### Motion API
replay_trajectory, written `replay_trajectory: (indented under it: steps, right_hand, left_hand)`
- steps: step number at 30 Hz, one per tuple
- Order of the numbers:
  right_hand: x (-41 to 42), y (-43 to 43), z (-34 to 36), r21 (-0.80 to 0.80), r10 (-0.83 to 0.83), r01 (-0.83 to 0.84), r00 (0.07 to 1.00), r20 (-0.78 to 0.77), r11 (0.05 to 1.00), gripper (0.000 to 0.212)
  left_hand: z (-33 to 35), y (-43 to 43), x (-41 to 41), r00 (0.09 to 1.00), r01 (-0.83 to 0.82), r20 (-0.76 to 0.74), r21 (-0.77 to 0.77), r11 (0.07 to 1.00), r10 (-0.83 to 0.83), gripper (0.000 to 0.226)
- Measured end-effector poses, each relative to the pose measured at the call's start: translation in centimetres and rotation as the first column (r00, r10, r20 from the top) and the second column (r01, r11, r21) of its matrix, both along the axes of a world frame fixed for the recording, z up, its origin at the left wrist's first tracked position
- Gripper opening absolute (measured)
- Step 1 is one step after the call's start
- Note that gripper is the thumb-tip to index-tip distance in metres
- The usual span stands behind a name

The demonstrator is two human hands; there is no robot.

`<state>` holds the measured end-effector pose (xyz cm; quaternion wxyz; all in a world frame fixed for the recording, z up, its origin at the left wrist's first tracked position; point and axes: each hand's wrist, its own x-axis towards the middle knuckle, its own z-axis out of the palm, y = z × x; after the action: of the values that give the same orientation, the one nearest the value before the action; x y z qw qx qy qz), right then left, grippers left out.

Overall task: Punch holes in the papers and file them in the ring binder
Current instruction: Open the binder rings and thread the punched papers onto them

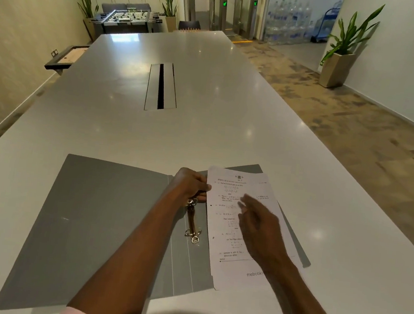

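Observation:
A grey ring binder (93, 222) lies open and flat on the white table, its metal rings (192, 225) along the spine. A printed sheet of paper (228, 237) with two punched holes at its left edge rests on the binder's right cover. My left hand (189, 184) pinches the sheet's upper left edge just above the top ring. My right hand (262, 228) hovers flat over the middle of the sheet, fingers spread and slightly blurred; whether it touches the paper I cannot tell. No hole punch is in view.
The long white table (203, 136) stretches ahead with a cable slot (161, 86) in its middle. A potted plant (342, 53) stands by the right wall. A foosball table (130, 18) sits beyond the far end.

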<state>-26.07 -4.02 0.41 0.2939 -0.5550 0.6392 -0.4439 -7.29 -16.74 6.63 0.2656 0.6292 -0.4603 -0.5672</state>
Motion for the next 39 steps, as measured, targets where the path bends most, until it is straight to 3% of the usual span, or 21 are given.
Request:
replay_trajectory:
  steps: [2, 4, 6, 9, 13, 15, 21, 32, 35, 39]
  right_hand:
    - [-1.2, 0.0, 2.1, -0.049, -0.137, 0.146, 0.978, 0.157, 0.988, 0.033]
    - [-3.4, -0.7, 3.5, -0.068, -0.247, 0.252, 0.966, 0.083, 0.965, 0.045]
    - [-5.7, -1.9, 4.2, 0.022, -0.257, 0.256, 0.966, 0.037, 0.966, 0.059]
    - [-7.5, -2.6, 5.0, 0.168, -0.159, 0.142, 0.983, 0.094, 0.976, 0.057]
    - [-8.1, -2.4, 5.6, 0.183, 0.062, -0.126, 0.945, 0.321, 0.975, 0.041]
    - [-8.1, -2.3, 5.4, 0.173, 0.077, -0.148, 0.929, 0.363, 0.974, 0.035]
    - [-8.1, -2.4, 5.5, 0.169, 0.065, -0.113, 0.963, 0.262, 0.979, 0.024]
    - [-7.7, -2.0, 7.6, 0.167, 0.095, -0.144, 0.958, 0.270, 0.975, 0.019]
    - [-7.3, -2.0, 8.3, 0.155, 0.080, -0.139, 0.939, 0.336, 0.978, 0.017]
    - [-6.8, -2.4, 8.8, 0.155, 0.088, -0.139, 0.950, 0.300, 0.978, 0.023]
  left_hand:
    - [0.1, 0.2, 0.4, 0.999, 0.017, -0.039, -0.060, 0.998, -0.019, 0.007]
    - [0.3, 0.3, 0.9, 0.996, 0.021, -0.085, -0.110, 0.994, -0.030, 0.006]
    - [0.8, 0.5, 1.5, 0.990, 0.021, -0.137, -0.147, 0.989, -0.041, 0.007]
    - [1.3, 0.5, 2.2, 0.975, -0.011, -0.222, -0.197, 0.980, -0.034, 0.013]
    - [2.0, 0.7, 2.8, 0.945, -0.098, -0.327, -0.227, 0.969, 0.019, 0.018]
    - [2.1, 0.7, 3.1, 0.931, -0.139, -0.361, -0.231, 0.963, 0.048, 0.020]
    - [1.6, 0.9, 4.0, 0.938, -0.142, -0.341, -0.214, 0.967, 0.062, 0.026]
    - [1.9, 1.6, 4.8, 0.936, -0.115, -0.349, -0.210, 0.971, 0.035, 0.026]
    - [2.3, 1.9, 5.3, 0.934, -0.060, -0.357, -0.165, 0.985, -0.002, 0.029]
    - [2.1, 2.1, 6.1, 0.960, 0.078, -0.256, -0.147, 0.986, -0.114, 0.021]
